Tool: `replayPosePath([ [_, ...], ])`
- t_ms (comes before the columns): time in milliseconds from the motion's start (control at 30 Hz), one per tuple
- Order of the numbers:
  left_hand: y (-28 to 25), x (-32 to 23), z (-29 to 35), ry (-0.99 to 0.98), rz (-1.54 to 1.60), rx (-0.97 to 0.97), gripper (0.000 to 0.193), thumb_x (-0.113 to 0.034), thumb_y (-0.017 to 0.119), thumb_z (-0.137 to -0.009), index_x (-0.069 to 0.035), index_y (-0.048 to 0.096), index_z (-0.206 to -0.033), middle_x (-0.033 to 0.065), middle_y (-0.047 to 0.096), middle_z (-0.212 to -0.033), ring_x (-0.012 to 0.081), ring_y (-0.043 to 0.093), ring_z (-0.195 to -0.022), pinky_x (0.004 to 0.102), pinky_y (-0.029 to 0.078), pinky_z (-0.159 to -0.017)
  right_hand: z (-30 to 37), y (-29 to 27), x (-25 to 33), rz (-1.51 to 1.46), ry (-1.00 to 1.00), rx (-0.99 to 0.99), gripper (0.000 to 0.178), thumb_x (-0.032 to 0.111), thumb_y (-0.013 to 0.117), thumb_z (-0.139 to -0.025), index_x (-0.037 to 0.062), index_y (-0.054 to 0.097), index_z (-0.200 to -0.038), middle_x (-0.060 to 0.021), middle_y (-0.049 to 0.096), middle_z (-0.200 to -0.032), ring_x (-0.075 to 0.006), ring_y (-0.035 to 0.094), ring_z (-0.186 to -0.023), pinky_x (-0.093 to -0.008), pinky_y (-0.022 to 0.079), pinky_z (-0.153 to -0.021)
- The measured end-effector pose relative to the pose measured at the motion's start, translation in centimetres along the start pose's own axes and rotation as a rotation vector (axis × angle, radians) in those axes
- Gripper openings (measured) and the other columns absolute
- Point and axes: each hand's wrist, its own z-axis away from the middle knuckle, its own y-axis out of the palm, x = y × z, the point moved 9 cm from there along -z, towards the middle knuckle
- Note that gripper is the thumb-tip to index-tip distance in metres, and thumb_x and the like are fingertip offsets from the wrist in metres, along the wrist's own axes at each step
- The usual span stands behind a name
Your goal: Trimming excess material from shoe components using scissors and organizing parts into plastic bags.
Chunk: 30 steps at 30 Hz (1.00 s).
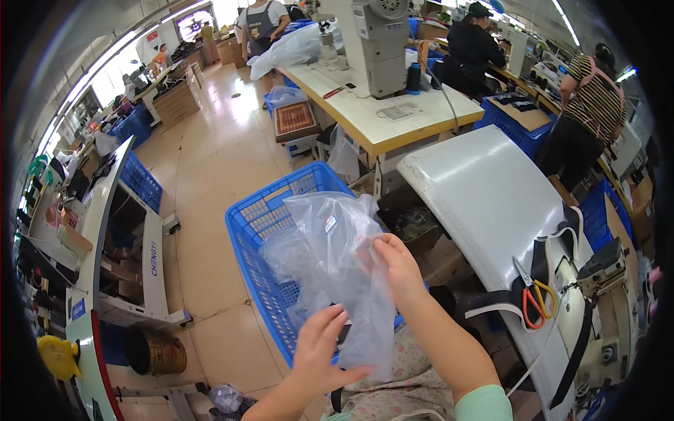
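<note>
A clear plastic bag (337,238) with a small printed label hangs in front of me, over a blue plastic basket (242,235). My right hand (401,272) pinches the bag's right edge between thumb and fingers. Lower down, my left hand (319,354) is open beside the bag, thumb and fingers spread apart; whether it touches the film is hard to tell. Something small and dark shows by its fingertips, too little of it visible to name. More crumpled clear plastic (281,252) lies inside the basket.
At right, a white sewing-machine table (484,182) holds scissors (537,302) with red and yellow handles, dark strips and a sewing machine (604,281). Another worktable (421,119) stands ahead. A metal bin (156,352) is on the floor at left. Several people work farther off.
</note>
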Motion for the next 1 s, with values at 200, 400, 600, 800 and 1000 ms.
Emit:
replayPosePath([
  [200, 2.8, 3.7, 2.6, -0.205, 0.069, 0.309, 0.081, -0.035, 0.076, -0.064, 0.008, 0.041, -0.124, 0.0234, 0.04, -0.13, 0.0383, 0.042, -0.116, 0.0432, 0.035, -0.097, -2.7, -0.7, -3.3, -0.003, 0.021, -0.066, 0.017, 0.016, 0.046, -0.091, 0.004, 0.05, -0.102, -0.0078, 0.056, -0.101, -0.0179, 0.057, -0.093, -0.0333, 0.047, -0.079],
  [400, 0.7, 12.9, 6.5, -0.739, 0.397, -0.086, 0.02, -0.004, 0.054, -0.082, 0.004, 0.058, -0.1, 0.0134, 0.058, -0.105, 0.0204, 0.056, -0.097, 0.0306, 0.044, -0.083, -6.2, 1.3, -6.1, -0.147, 0.092, 0.028, 0.025, 0.02, 0.046, -0.092, 0.0026, 0.048, -0.11, -0.0069, 0.055, -0.105, -0.0212, 0.055, -0.1, -0.0363, 0.045, -0.083],
  [600, -4.0, 18.0, 4.4, -0.689, 0.491, -0.638, 0.019, -0.007, 0.054, -0.085, 0.0, 0.053, -0.102, 0.0059, 0.056, -0.09, 0.012, 0.053, -0.082, 0.0255, 0.044, -0.075, -7.2, 3.4, -8.7, 0.514, 0.034, 0.317, 0.075, 0.035, 0.055, -0.087, -0.0003, 0.014, -0.139, -0.0183, 0.021, -0.143, -0.0309, 0.017, -0.135, -0.0382, 0.018, -0.108],
  [800, -3.3, 19.5, 2.1, -0.751, 0.378, -0.51, 0.015, -0.004, 0.053, -0.086, 0.0, 0.051, -0.1, 0.006, 0.055, -0.09, 0.0097, 0.053, -0.079, 0.0231, 0.043, -0.072, -0.9, 7.8, -12.3, 1.086, -0.037, 0.402, 0.114, 0.046, 0.074, -0.067, -0.0009, 0.001, -0.141, -0.0292, 0.008, -0.143, -0.0379, 0.006, -0.136, -0.0413, 0.018, -0.108],
  [1000, -7.6, 21.7, 3.9, -0.671, 0.187, -0.659, 0.014, -0.005, 0.056, -0.085, 0.0, 0.051, -0.096, 0.0052, 0.055, -0.086, 0.0098, 0.053, -0.076, 0.0222, 0.044, -0.066, -2.6, 8.9, -12.5, 1.033, 0.075, 0.509, 0.107, 0.043, 0.072, -0.067, -0.0058, 0.008, -0.138, -0.0307, 0.009, -0.142, -0.0417, 0.018, -0.132, -0.0412, 0.025, -0.106],
])
